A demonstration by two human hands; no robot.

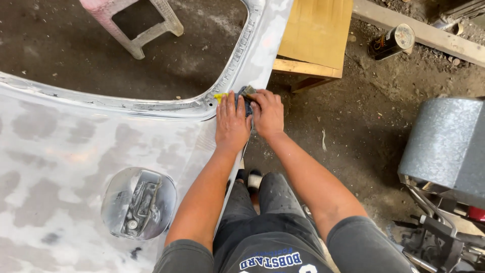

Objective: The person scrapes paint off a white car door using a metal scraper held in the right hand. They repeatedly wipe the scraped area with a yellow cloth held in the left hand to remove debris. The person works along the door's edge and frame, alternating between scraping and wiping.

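Grey-blue pad (246, 96), sandpaper or a rag, hard to tell which, sits pinched under both hands right at the edge of the panel (65, 167), near the corner of the big window cutout. A bit of yellow (220, 96) pokes out just left of it, too small to make out.

Left hand (232, 124) lies flat, palm down, fingers straight and together, pointing away from the body, fingertips on the pad's left part. Right hand (268, 114) is curled over the pad's right side, knuckles up, pressing it against the panel edge. Both forearms run out fairly straight from the body and converge at the pad. Most of the pad is hidden under the fingers, so its real shape is anyone's guess.

Panel is bare grey with darker blotchy patches and has a round recess (139, 203) with a latch in it lower down. Its left and bottom parts are cut off by the frame.

Beyond it: a pink stool (134, 23) seen through the cutout, a wooden bench (313, 40), a can (391, 43) lying on the dirt floor (353, 131), and a grey metal box (447, 146) on the right, partly out of view.
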